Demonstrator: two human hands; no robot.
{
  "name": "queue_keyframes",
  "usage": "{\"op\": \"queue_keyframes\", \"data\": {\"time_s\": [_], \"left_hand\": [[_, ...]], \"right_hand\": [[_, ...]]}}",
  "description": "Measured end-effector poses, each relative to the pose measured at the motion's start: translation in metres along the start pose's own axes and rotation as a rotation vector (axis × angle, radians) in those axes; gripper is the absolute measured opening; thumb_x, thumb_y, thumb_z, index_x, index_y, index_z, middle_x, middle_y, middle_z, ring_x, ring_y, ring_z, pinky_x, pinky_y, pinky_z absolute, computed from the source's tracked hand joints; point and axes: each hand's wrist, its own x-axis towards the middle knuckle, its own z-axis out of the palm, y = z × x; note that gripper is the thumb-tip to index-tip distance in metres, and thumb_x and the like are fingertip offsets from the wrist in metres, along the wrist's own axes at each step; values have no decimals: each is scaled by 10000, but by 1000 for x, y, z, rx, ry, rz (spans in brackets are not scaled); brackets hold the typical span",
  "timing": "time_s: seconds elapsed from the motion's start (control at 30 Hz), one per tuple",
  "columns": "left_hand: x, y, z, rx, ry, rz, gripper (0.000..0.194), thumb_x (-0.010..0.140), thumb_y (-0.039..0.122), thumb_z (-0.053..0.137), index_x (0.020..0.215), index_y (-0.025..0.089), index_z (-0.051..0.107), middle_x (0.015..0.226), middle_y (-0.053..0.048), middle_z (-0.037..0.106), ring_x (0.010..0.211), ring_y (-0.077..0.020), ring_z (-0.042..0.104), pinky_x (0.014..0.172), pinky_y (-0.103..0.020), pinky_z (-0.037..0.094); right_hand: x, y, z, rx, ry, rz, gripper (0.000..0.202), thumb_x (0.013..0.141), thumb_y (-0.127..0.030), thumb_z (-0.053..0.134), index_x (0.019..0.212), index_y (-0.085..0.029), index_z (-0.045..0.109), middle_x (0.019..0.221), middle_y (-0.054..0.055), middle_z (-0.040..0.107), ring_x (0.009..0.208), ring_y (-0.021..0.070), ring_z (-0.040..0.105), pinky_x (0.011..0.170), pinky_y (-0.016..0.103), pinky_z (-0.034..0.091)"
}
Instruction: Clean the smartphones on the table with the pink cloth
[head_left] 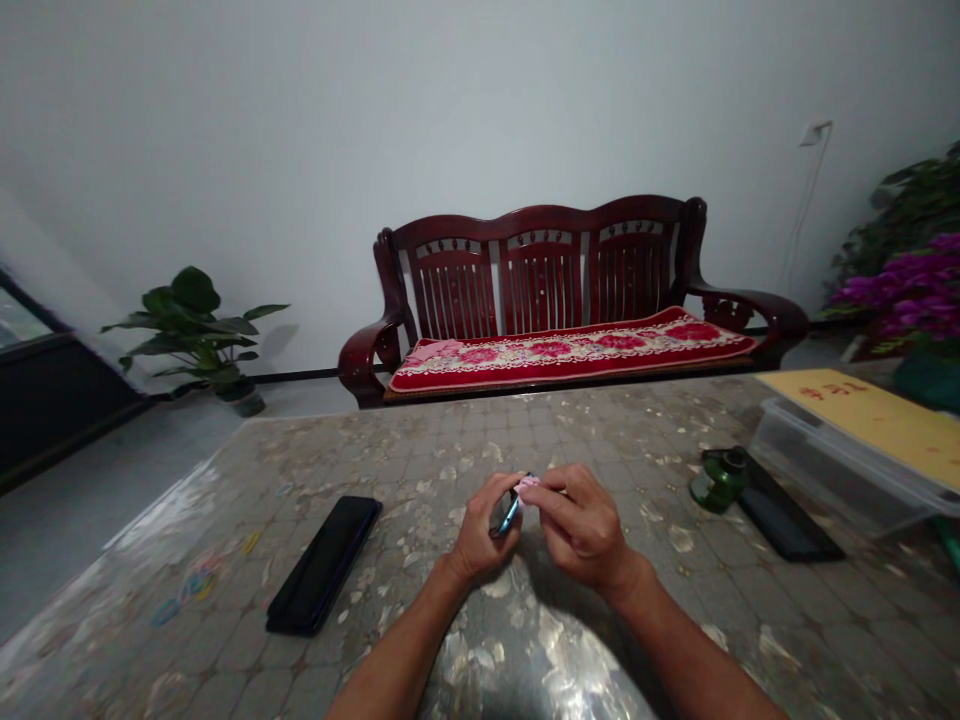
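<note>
My left hand [478, 530] is closed around a small phone-like device [510, 515] with a shiny blue edge, tilted up above the table. A small pink cloth or tissue [527, 486] is pinched between the fingers of my right hand [583, 525]. The pink piece touches the upper end of the device. My left fingers and palm hide part of the device, and its face is hard to make out.
On the patterned table [420, 450], a black phone [324, 565] lies left, near several coloured bands [199, 580]. To the right are a green bottle [718, 484], a dark flat device [791, 515] and a clear plastic box [825, 475] under a yellow booklet [870, 405]. A wooden bench [540, 225] stands beyond.
</note>
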Motion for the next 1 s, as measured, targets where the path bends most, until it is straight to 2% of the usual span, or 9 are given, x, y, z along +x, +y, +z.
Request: {"op": "queue_keyframes", "data": {"time_s": [0.17, 0.37, 0.53, 0.73, 0.93, 1.0], "left_hand": [[0, -1, 0, -12, 0, -12, 428, 877, 418, 568, 1238, 188, 577, 1120, -113, 662, 1007, -266, 634, 902, -412, 520], [0, 1, 0, 3, -3, -15, 445, 861, 331, 584, 1289, 211, 558, 1157, -114, 657, 1055, -269, 626, 949, -442, 511], [-1, -1, 0, -2, -4, -31, 457, 888, 468, 576, 1249, 188, 589, 1132, -126, 664, 1023, -276, 638, 930, -440, 520], [0, 1, 0, 47, -9, -30, 450, 853, 333, 591, 1281, 195, 568, 1154, -118, 661, 1055, -266, 628, 952, -439, 513], [-1, -2, 0, 11, 0, -22, 435, 881, 409, 559, 1250, 180, 574, 1134, -122, 660, 1011, -264, 634, 909, -425, 523], [-1, -1, -1, 14, 1, -13, 438, 870, 393, 570, 1254, 183, 572, 1139, -120, 660, 1016, -264, 634, 914, -425, 522]], "right_hand": [[-2, -3, 3, 82, -49, -83, 495, 819, -29, 503, 1249, -237, 634, 913, 63, 666, 823, 195, 609, 687, 321, 507], [-3, 3, 1, 5, -10, 15, 463, 820, -3, 502, 1169, -254, 674, 890, 51, 648, 795, 185, 591, 677, 310, 499], [-3, 1, 2, 72, -56, -77, 465, 819, -23, 505, 1209, -231, 649, 904, 59, 660, 812, 191, 598, 685, 317, 500], [-4, 5, 1, 13, -19, 7, 441, 818, -11, 504, 1148, -247, 677, 887, 50, 638, 791, 182, 582, 678, 306, 491], [-3, 1, 3, 86, -84, -84, 452, 825, -37, 505, 1202, -245, 644, 899, 54, 662, 809, 190, 607, 678, 319, 502], [-3, 2, 3, 79, -70, -78, 439, 830, -38, 506, 1191, -242, 652, 894, 56, 661, 806, 190, 603, 673, 319, 499]]}}
